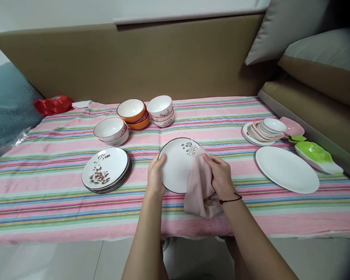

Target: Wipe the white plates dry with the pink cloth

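My left hand (155, 175) grips the flowered plate (176, 165) by its rim, tilting it above the striped tabletop (61, 202) so its face is exposed. My right hand (220, 175) closes its fingers on the pink cloth (200, 190), pressing it against the plate's right side.

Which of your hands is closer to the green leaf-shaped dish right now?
Right. The right hand, pressing a pink cloth on the flowered plate, is nearer the green dish at the far right; the left hand grips the plate's opposite edge.
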Motion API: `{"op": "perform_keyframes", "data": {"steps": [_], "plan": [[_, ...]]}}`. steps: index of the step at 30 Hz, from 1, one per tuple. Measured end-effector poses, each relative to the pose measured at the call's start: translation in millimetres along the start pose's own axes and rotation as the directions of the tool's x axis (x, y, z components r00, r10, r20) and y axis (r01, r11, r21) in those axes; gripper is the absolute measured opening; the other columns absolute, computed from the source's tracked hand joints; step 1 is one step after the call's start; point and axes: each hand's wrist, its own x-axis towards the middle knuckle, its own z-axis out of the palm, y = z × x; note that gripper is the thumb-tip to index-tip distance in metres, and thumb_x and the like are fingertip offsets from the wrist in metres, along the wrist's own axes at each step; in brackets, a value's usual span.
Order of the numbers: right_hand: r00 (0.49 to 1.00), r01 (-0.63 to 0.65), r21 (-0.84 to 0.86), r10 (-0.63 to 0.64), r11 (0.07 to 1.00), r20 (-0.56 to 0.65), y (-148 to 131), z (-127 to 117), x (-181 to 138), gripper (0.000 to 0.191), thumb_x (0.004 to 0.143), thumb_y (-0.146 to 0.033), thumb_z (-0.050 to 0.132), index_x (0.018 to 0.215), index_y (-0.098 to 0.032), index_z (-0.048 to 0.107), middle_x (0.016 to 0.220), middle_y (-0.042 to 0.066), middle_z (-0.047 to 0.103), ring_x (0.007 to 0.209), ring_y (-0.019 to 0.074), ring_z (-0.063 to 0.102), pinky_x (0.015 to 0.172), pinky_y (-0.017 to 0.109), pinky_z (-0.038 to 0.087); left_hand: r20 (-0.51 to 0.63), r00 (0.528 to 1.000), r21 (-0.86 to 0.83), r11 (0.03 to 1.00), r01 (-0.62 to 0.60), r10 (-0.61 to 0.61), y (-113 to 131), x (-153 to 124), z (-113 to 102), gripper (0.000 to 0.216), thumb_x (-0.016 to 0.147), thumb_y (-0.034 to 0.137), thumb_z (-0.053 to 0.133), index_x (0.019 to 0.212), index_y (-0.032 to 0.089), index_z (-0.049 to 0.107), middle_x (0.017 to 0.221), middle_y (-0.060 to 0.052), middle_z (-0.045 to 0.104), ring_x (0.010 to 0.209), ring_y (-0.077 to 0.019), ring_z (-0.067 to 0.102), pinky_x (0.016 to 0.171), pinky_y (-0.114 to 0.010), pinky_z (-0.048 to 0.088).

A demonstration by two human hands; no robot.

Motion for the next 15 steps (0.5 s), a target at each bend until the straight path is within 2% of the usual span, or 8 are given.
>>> {"op": "perform_keyframes", "data": {"steps": [3, 9, 13, 15], "plan": [[1.0, -0.005, 0.05, 0.005, 0.999, -0.013, -3, 0, 0, 0.029, 0.045, -0.031, 0.085, 0.065, -0.018, 0.069, 0.061, -0.003, 0.062, 0.059, 0.0121, 0.052, 0.057, 0.027, 0.043, 0.0, 1.0, -0.01, 1.0, -0.008, 0.008, -1, -1, 1, 0.039, 0.072, 0.035, 0.07, 0.105, 0.017, 0.064, 0.095, -0.007, 0.071, 0.085, -0.0245, 0.067, 0.076, -0.033, 0.053], [0.989, -0.002, -0.009, 0.003, 1.0, 0.148, -11, -3, -2, 0.029, 0.051, -0.037, 0.082, 0.071, -0.018, 0.072, 0.069, 0.0, 0.067, 0.064, 0.0141, 0.056, 0.06, 0.028, 0.045, -0.005, 1.0, -0.066, 0.998, 0.02, -0.02, 3, 0, -2, 0.039, 0.072, 0.033, 0.07, 0.107, 0.017, 0.064, 0.098, -0.008, 0.071, 0.088, -0.0259, 0.067, 0.077, -0.035, 0.054], [0.989, 0.134, -0.11, -0.126, 0.985, 0.076, -10, -2, -6, 0.028, 0.054, -0.038, 0.082, 0.067, -0.016, 0.071, 0.064, -0.001, 0.063, 0.06, 0.0127, 0.051, 0.055, 0.026, 0.039, 0.025, 0.999, -0.06, 0.998, 0.027, -0.025, 6, 1, -5, 0.039, 0.073, 0.033, 0.07, 0.107, 0.015, 0.064, 0.099, -0.01, 0.071, 0.086, -0.026, 0.068, 0.078, -0.037, 0.054], [0.989, 0.15, -0.14, -0.147, 0.979, 0.035, -10, -1, -7, 0.029, 0.053, -0.038, 0.082, 0.066, -0.016, 0.07, 0.062, -0.001, 0.061, 0.059, 0.0121, 0.05, 0.054, 0.026, 0.038, 0.018, 1.0, -0.065, 0.998, 0.014, -0.013, 6, 1, -5, 0.04, 0.073, 0.033, 0.07, 0.107, 0.015, 0.064, 0.099, -0.01, 0.071, 0.085, -0.0257, 0.068, 0.078, -0.037, 0.054]]}}
